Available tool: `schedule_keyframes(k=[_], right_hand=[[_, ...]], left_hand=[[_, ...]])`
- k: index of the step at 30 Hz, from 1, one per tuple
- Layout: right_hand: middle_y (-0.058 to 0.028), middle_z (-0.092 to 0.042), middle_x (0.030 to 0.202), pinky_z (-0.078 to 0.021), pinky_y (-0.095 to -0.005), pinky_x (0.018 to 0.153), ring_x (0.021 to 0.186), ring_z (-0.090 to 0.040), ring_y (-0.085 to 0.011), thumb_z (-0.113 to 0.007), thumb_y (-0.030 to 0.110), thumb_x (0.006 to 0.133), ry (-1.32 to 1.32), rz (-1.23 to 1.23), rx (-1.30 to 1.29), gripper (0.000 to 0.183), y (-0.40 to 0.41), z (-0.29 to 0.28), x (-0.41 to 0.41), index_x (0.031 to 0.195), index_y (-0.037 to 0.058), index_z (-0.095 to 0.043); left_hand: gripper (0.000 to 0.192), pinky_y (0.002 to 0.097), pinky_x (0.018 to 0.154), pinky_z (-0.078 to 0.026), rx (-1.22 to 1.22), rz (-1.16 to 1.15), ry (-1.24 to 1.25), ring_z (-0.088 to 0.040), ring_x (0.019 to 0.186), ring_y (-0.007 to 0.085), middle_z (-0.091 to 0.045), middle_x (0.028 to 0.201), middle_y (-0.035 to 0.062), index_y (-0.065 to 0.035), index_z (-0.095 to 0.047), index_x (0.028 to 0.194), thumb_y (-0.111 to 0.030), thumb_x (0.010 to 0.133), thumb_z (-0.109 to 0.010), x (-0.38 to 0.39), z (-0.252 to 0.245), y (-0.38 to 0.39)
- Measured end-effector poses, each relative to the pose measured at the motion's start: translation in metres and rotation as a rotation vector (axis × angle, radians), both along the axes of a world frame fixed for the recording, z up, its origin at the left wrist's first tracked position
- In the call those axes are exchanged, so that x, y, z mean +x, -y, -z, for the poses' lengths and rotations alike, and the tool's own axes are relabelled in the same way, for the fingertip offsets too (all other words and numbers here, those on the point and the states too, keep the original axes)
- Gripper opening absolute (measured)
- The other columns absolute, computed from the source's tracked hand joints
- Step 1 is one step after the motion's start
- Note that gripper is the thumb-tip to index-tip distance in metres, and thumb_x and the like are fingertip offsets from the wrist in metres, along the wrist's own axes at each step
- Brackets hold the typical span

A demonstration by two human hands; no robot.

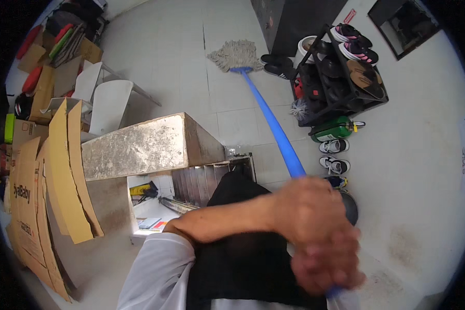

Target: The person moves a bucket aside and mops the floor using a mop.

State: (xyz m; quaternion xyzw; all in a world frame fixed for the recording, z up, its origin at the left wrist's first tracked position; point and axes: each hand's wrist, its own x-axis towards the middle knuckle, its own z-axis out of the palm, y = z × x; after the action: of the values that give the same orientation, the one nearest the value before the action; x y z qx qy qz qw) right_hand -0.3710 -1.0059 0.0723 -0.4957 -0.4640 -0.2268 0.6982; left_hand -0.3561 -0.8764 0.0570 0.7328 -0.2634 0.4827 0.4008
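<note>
A string mop reaches away from me across the floor, its blue handle (275, 124) running from my hands to a grey yarn mop head (235, 55) spread flat on the tiles. My left hand (312, 205) is closed around the handle, the forearm crossing in front of my body. Just below it my right hand (325, 263) grips the end of the same handle, slightly blurred. A bit of blue shows under the right hand. The mop head lies beside a pair of black slides (278, 66).
A black shoe rack (337, 81) with shoes, a green fire extinguisher (333, 130) and sneakers (334, 165) line the right wall. A low wall (139, 145) beside a staircase opening (201, 184) stands at left, with cardboard sheets (68, 170) and white chairs (110, 100).
</note>
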Motion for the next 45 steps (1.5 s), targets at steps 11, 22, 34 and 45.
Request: schedule_keyframes(k=[11, 22, 34, 45], right_hand=[[-0.0145, -0.069, 0.091, -0.0515, -0.0359, 0.081, 0.086, -0.067, -0.0264, -0.071, 0.003, 0.085, -0.175, -0.159, -0.447, 0.015, -0.268, 0.187, 0.154, 0.1, -0.0008, -0.069], [-0.0123, -0.072, 0.102, -0.041, -0.0487, 0.107, 0.102, -0.068, -0.0281, -0.076, 0.001, 0.078, -0.272, -0.065, -0.67, 0.018, 0.001, 0.175, 0.068, 0.095, 0.0038, -0.071], [-0.0012, -0.053, 0.059, -0.0538, -0.0335, 0.057, 0.055, -0.059, -0.0121, -0.038, 0.024, 0.106, 0.157, 1.108, 0.148, 0.028, 0.29, -0.115, 0.034, 0.095, 0.0035, -0.054], [-0.0028, -0.057, 0.066, -0.0512, -0.0293, 0.048, 0.053, -0.058, -0.0124, -0.044, 0.033, 0.105, 0.034, -0.089, 0.407, 0.033, 0.028, -0.062, 0.128, 0.098, 0.0049, -0.058]], left_hand=[[0.021, 0.042, 0.087, -0.048, -0.585, -0.355, -0.341, -0.061, 0.093, 0.0328, -0.063, 0.09, 0.0102, -0.0054, -0.06, 0.081, -0.024, 0.08, -0.067, 0.141, 0.267, -0.256], [0.017, 0.0428, 0.076, -0.049, 0.097, -0.306, -0.52, -0.06, 0.078, 0.0309, -0.058, 0.077, 0.0092, -0.0116, -0.06, 0.075, -0.028, 0.074, -0.067, 0.032, 0.207, -0.027], [0.02, 0.0436, 0.057, -0.05, 0.252, 0.585, -0.749, -0.065, 0.064, 0.0287, -0.063, 0.07, 0.0081, -0.0088, -0.06, 0.082, -0.022, 0.077, -0.073, 0.061, 0.035, 0.128], [0.014, 0.037, 0.05, -0.046, -0.016, -0.177, -0.099, -0.062, 0.057, 0.0236, -0.06, 0.068, 0.0008, -0.0187, -0.059, 0.073, -0.023, 0.071, -0.072, 0.181, 0.196, -0.069]])
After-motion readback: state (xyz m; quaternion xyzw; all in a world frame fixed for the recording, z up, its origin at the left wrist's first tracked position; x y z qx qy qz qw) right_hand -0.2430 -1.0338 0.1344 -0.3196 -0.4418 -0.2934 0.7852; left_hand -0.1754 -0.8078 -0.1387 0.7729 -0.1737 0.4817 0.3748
